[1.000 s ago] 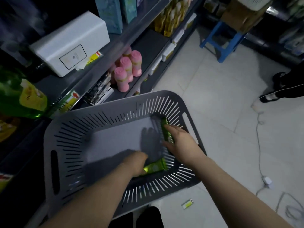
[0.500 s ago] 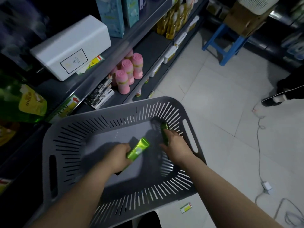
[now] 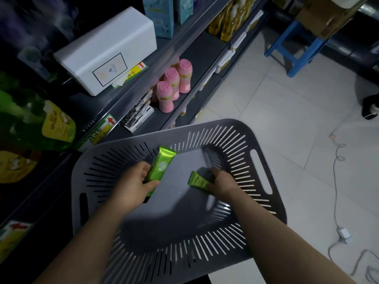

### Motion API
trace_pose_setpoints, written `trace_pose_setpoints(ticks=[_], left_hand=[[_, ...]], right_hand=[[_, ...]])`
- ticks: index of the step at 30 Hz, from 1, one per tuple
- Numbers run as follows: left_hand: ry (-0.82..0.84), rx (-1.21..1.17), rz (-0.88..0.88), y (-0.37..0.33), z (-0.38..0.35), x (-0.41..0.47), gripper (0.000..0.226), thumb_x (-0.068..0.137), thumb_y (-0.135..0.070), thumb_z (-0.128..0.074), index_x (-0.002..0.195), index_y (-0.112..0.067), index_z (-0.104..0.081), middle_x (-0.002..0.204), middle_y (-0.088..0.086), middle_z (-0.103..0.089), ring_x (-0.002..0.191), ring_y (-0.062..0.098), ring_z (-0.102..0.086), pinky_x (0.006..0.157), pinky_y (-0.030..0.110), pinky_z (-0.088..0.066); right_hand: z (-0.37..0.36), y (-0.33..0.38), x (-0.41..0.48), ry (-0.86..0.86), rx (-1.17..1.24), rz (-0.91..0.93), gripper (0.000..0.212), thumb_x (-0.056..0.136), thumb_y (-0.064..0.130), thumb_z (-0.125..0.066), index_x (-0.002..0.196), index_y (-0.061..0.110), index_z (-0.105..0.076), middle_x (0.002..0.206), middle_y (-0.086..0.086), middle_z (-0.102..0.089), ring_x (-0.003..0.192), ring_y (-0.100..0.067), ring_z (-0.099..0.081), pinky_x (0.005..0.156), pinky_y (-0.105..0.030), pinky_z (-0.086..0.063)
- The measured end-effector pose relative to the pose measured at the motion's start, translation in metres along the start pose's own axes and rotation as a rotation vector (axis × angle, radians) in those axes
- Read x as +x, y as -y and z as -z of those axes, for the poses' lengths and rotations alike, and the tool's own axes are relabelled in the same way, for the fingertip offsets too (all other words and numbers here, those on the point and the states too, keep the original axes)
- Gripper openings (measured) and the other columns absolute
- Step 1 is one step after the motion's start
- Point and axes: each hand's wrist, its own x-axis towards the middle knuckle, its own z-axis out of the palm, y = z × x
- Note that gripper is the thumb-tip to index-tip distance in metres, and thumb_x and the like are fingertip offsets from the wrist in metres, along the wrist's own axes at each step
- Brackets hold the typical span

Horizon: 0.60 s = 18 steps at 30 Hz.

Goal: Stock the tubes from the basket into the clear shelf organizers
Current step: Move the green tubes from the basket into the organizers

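Tube of glossy green plastic (image 3: pixel 163 167), printed "Chamomile" in dark letters, sits in the left hand (image 3: pixel 133 185). The fingers and thumb are wrapped round its lower half. Its flat crimped end sticks up and points toward the far edge of the grey slotted plastic basket (image 3: pixel 184 242). The tube is tilted over the far-left part of the basket floor. A second green tube (image 3: pixel 198 181) is in the right hand (image 3: pixel 222 181), whose fingers are curled over one end while the wide crimped end points left. This tube is low over the basket floor, close to the right wall and just inside the right handle slot. Whether it rests on the floor or is lifted clear cannot be told. The two tubes are apart, with bare grey floor between them.

The basket's far-left corner is close to the front edge of a dark metal shelf unit (image 3: pixel 203 48). A white rectangular box with a framed label (image 3: pixel 106 52) lies on an upper shelf. Three pink bottles with rose-shaped caps (image 3: pixel 174 85) stand on the shelf below it. Yellow bottles (image 3: pixel 227 19) stand farther along. A blue stool (image 3: pixel 295 48) stands on the pale tiled floor (image 3: pixel 287 111), and a white cable with an adapter (image 3: pixel 343 234) lies to the right of the basket.
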Motion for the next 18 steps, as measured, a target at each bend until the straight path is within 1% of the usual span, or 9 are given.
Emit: trace_pose_setpoints(ticks=[3, 5, 7, 9, 12, 14, 16, 18], left_hand=[[-0.014, 0.000, 0.009, 0.000, 0.004, -0.001, 0.029, 0.079, -0.007, -0.075, 0.097, -0.014, -0.054, 0.094, 0.007, -0.064, 0.089, 0.024, -0.061, 0.086, 0.043, -0.051], [-0.018, -0.005, 0.012, -0.001, 0.006, -0.001, 0.029, 0.079, -0.008, -0.075, 0.097, -0.015, -0.054, 0.096, 0.007, -0.063, 0.091, 0.023, -0.060, 0.087, 0.040, -0.050], [-0.018, -0.021, 0.008, 0.000, 0.008, -0.002, 0.030, 0.078, -0.007, -0.076, 0.095, -0.017, -0.053, 0.096, 0.007, -0.063, 0.093, 0.024, -0.060, 0.088, 0.040, -0.049], [-0.012, -0.022, -0.009, -0.002, 0.011, -0.004, 0.031, 0.078, -0.007, -0.076, 0.089, -0.024, -0.052, 0.094, 0.004, -0.063, 0.092, 0.022, -0.060, 0.087, 0.038, -0.049], [-0.003, -0.023, -0.041, -0.006, 0.016, -0.007, 0.035, 0.078, -0.007, -0.076, 0.084, -0.031, -0.051, 0.091, -0.003, -0.063, 0.088, 0.017, -0.060, 0.083, 0.034, -0.049], [0.007, -0.038, -0.053, -0.013, 0.020, -0.013, 0.035, 0.079, -0.007, -0.075, 0.090, -0.031, -0.052, 0.093, -0.005, -0.064, 0.088, 0.013, -0.061, 0.081, 0.031, -0.049], [0.007, -0.032, -0.076, -0.022, 0.026, -0.019, 0.033, 0.080, -0.007, -0.074, 0.099, -0.027, -0.056, 0.093, -0.007, -0.066, 0.087, 0.010, -0.063, 0.081, 0.032, -0.052], [-0.009, -0.036, -0.099, -0.031, 0.033, -0.028, 0.029, 0.080, -0.006, -0.073, 0.099, -0.024, -0.059, 0.089, -0.009, -0.067, 0.083, 0.004, -0.063, 0.078, 0.031, -0.052]], right_hand=[[-0.006, 0.002, 0.007, -0.010, -0.106, 0.049, 0.054, 0.074, 0.016, -0.077, 0.124, 0.017, -0.056, 0.120, -0.011, -0.063, 0.110, -0.028, -0.060, 0.092, -0.031, -0.047], [-0.011, 0.004, 0.010, -0.016, -0.222, 0.075, 0.051, 0.071, 0.017, -0.076, 0.118, 0.020, -0.055, 0.115, -0.009, -0.063, 0.108, -0.029, -0.060, 0.090, -0.034, -0.049], [-0.015, 0.006, 0.012, -0.041, -0.313, 0.106, 0.048, 0.074, 0.017, -0.073, 0.118, 0.020, -0.054, 0.116, -0.008, -0.062, 0.109, -0.029, -0.059, 0.090, -0.035, -0.047], [-0.015, 0.008, 0.012, -0.062, -0.357, 0.125, 0.041, 0.078, 0.017, -0.069, 0.117, 0.020, -0.057, 0.116, -0.008, -0.063, 0.107, -0.030, -0.060, 0.090, -0.035, -0.048], [-0.009, 0.014, 0.007, -0.052, -0.389, 0.113, 0.037, 0.081, 0.024, -0.067, 0.117, 0.017, -0.059, 0.115, -0.010, -0.064, 0.105, -0.032, -0.062, 0.088, -0.035, -0.049], [-0.002, 0.017, 0.000, -0.029, -0.374, 0.090, 0.037, 0.082, 0.026, -0.066, 0.116, 0.015, -0.059, 0.114, -0.010, -0.065, 0.105, -0.032, -0.062, 0.088, -0.036, -0.049], [0.004, 0.023, -0.010, -0.001, -0.345, 0.116, 0.035, 0.082, 0.025, -0.067, 0.114, 0.015, -0.058, 0.112, -0.009, -0.065, 0.104, -0.032, -0.062, 0.087, -0.036, -0.049], [0.010, 0.031, -0.022, 0.004, -0.291, 0.169, 0.031, 0.081, 0.024, -0.067, 0.108, 0.014, -0.055, 0.108, -0.010, -0.064, 0.101, -0.033, -0.061, 0.083, -0.036, -0.048]])
